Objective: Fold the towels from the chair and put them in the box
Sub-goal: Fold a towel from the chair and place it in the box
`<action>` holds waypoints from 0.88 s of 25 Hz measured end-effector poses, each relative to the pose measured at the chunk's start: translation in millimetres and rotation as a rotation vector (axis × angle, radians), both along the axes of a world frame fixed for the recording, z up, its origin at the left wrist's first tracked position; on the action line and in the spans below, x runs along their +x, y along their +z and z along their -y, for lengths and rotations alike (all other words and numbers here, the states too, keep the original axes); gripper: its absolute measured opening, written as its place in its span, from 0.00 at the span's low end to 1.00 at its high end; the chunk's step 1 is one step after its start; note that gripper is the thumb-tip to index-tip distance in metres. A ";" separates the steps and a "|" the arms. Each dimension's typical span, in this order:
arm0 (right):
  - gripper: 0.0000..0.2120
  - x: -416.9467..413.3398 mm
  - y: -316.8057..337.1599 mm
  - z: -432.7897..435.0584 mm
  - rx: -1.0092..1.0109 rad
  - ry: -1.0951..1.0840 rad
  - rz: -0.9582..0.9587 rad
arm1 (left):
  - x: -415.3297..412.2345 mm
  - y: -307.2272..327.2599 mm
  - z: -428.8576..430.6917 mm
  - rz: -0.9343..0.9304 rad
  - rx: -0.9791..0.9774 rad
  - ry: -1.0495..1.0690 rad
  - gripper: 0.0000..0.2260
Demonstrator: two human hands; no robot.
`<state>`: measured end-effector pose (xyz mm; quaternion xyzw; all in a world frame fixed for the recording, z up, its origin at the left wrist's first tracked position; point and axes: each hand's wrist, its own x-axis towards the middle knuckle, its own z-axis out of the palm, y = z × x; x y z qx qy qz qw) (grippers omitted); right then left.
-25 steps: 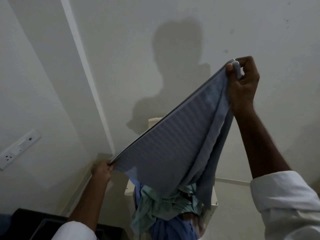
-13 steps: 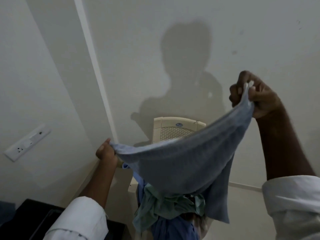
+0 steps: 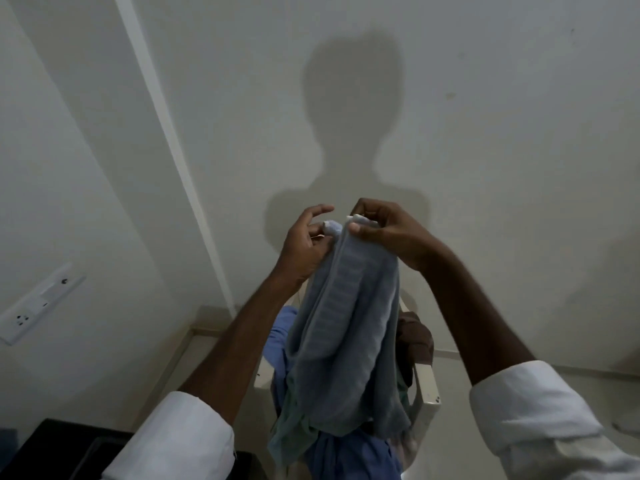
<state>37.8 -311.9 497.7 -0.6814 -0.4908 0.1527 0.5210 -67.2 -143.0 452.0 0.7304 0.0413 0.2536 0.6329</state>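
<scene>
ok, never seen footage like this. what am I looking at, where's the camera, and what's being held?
No robot: a person works bare-handed, and the single camera sits on their head, looking forward and down over both arms. The right hand pinches the top of a grey-blue towel, which hangs doubled. The left hand is at the neighbouring corner; whether it grips is unclear. Below is a white plastic chair piled with more: a blue cloth, a green cloth, a brown cloth. The black box sits at lower left. The dark shape on the wall is the person's shadow.
</scene>
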 end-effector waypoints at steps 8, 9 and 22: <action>0.09 -0.1 -28.1 -14.6 -0.041 -0.136 -0.115 | 0.6 5.0 7.6 0.030 -0.026 -0.017 0.20; 0.10 0.9 -31.9 -15.4 -0.035 -0.163 -0.155 | 0.5 4.5 7.6 0.034 -0.023 -0.012 0.19; 0.14 11.1 -29.8 -21.1 0.218 -0.625 -0.011 | -21.0 -84.6 -5.3 -0.356 0.466 -0.123 0.20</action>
